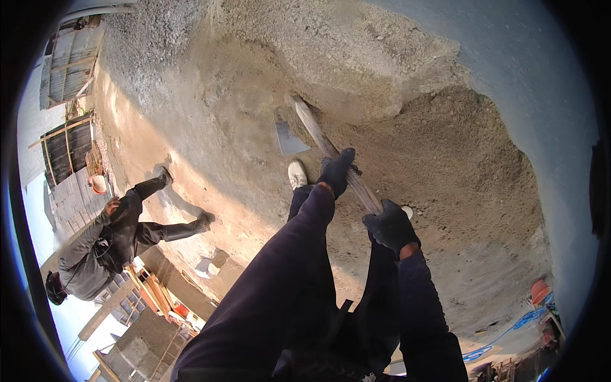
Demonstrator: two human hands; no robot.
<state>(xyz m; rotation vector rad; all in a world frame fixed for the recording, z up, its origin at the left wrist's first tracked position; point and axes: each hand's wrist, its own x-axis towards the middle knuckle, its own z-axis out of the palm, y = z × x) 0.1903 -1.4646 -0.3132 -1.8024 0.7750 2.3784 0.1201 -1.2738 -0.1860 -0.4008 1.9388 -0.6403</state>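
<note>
Both gloved hands are closed tight around a long wooden handle (331,153). The left hand (336,170) has its grip wrapped higher up the shaft, nearer the blade; the right hand (391,226) clasps the near end, just beside the person's body. The handle runs up and to the left to a flat metal hoe blade (287,137), which rests on the ground at the foot of a pale grey mound (356,63). Just right of the shaft rises a darker brown sand heap (458,153), close against the grey one. A white shoe (297,174) stands just below the blade, beside the left hand. Well apart on the left, another person (108,245) in grey steps across the bare ground (191,159), near timber frames (67,143) and an orange bowl (98,184).
</note>
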